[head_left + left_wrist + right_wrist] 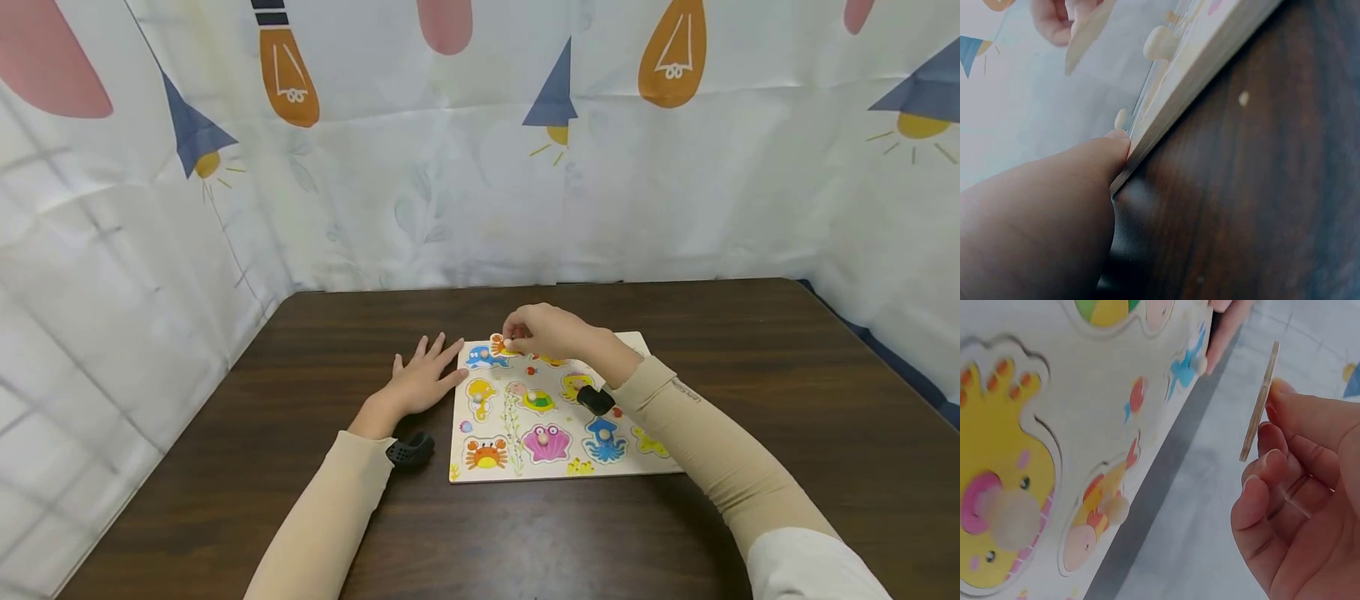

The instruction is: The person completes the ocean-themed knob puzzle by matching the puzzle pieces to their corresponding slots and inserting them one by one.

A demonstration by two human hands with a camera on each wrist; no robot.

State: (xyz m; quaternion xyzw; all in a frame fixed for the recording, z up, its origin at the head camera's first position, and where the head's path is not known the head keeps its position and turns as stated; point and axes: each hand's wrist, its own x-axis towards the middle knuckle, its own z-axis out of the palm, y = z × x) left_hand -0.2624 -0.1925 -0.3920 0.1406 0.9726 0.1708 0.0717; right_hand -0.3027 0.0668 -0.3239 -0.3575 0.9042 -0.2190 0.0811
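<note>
Two hands, right hand (pixel 543 332) pinching orange piece (pixel 500 345), left hand (pixel 420 382) flat

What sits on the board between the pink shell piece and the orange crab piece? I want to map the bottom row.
Head view: only printed seaweed on the puzzle board between shell and crab; no piece.

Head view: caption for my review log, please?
Right hand pinches an orange piece over the puzzle board; left hand lies flat at its left edge.
</note>
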